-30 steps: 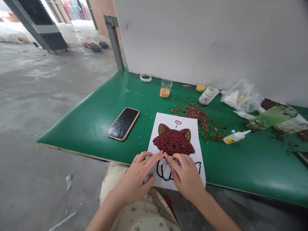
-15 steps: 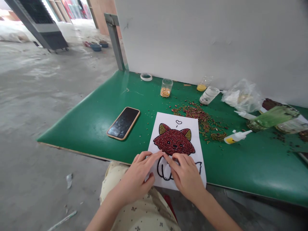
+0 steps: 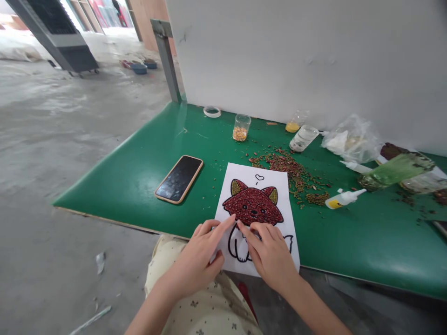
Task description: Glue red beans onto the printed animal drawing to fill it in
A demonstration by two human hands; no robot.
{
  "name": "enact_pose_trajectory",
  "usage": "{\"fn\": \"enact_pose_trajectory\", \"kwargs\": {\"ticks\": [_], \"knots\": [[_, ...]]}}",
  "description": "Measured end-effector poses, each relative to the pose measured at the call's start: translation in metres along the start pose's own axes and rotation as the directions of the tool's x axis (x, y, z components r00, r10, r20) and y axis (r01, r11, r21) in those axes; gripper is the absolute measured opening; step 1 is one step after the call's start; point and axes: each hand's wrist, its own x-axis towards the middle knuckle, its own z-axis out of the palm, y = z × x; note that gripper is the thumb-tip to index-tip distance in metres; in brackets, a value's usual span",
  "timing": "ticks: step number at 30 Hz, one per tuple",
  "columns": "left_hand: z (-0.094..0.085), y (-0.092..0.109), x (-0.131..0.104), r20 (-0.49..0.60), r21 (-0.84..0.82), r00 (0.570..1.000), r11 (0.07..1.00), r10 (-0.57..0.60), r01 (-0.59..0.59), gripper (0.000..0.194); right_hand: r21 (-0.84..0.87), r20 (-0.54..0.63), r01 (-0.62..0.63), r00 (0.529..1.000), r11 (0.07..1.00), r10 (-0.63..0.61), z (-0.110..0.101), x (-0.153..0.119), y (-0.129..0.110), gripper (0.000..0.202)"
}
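Green bench (image 3: 349, 246), and at its left a dark-screened phone (image 3: 179, 179) is seen laid flat, between the left corner and the paper. Towards the far edge, a white ring (image 3: 212, 111) is set down, followed by a clear cup (image 3: 241, 128), part-filled with yellow kernels. At the near edge, the left hand (image 3: 200, 253) is held over the paper (image 3: 277, 177), index finger stretched out, nothing seen gripped. Red and green pieces are spread across the fox's head (image 3: 253, 204); its body is left white. Just below the head, the right hand (image 3: 272, 253) is angled in, fingers bent; whether anything is pinched cannot be told. Beyond the paper's far right corner, loose beans (image 3: 286, 167) are scattered. Further right, a white bottle (image 3: 344, 199) is laid down, and by the far edge a plastic bag (image 3: 352, 139) is crumpled.
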Motion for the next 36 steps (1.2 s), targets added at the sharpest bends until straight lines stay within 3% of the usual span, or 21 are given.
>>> {"fn": "enact_pose_trajectory", "kwargs": {"ticks": [7, 14, 21, 23, 25, 29, 33, 36], "knots": [[0.000, 0.000, 0.001, 0.000, -0.015, 1.000, 1.000, 0.006, -0.006, 0.079, 0.022, 0.002, -0.007, 1.000, 1.000, 0.007, -0.001, 0.000, 0.000, 0.056], [0.002, -0.003, -0.001, -0.030, -0.031, 0.999, 0.999, 0.017, -0.018, 0.075, 0.153, -0.100, -0.070, 0.991, 0.986, 0.086, -0.003, 0.003, 0.009, 0.047], [-0.008, -0.001, 0.015, -0.066, 0.036, 0.997, 0.999, -0.036, 0.038, 0.065, 0.064, -0.268, -0.214, 0.937, 0.975, 0.224, -0.037, 0.039, 0.047, 0.030], [-0.017, 0.004, 0.027, -0.089, 0.063, 0.994, 0.995, -0.066, 0.072, 0.050, 0.042, -0.307, -0.252, 0.918, 0.967, 0.252, -0.049, 0.057, 0.064, 0.029], [-0.030, 0.009, 0.046, -0.127, 0.098, 0.992, 0.995, -0.024, 0.037, 0.039, 0.013, -0.334, -0.273, 0.906, 0.962, 0.262, -0.055, 0.078, 0.082, 0.029], [-0.050, 0.007, 0.105, -0.188, 0.040, 0.979, 0.996, 0.083, -0.077, 0.031, -0.098, -0.288, -0.279, 0.927, 0.955, 0.241, -0.043, 0.125, 0.121, 0.030], [-0.051, -0.023, 0.174, -0.384, -0.119, 0.923, 0.991, 0.010, -0.060, 0.031, -0.208, -0.215, -0.356, 0.925, 0.911, 0.313, -0.023, 0.166, 0.153, 0.026], [-0.045, -0.049, 0.200, -0.495, -0.236, 0.860, 0.972, -0.124, 0.004, 0.030, -0.202, -0.213, -0.400, 0.909, 0.894, 0.359, -0.015, 0.179, 0.165, 0.014]]}}
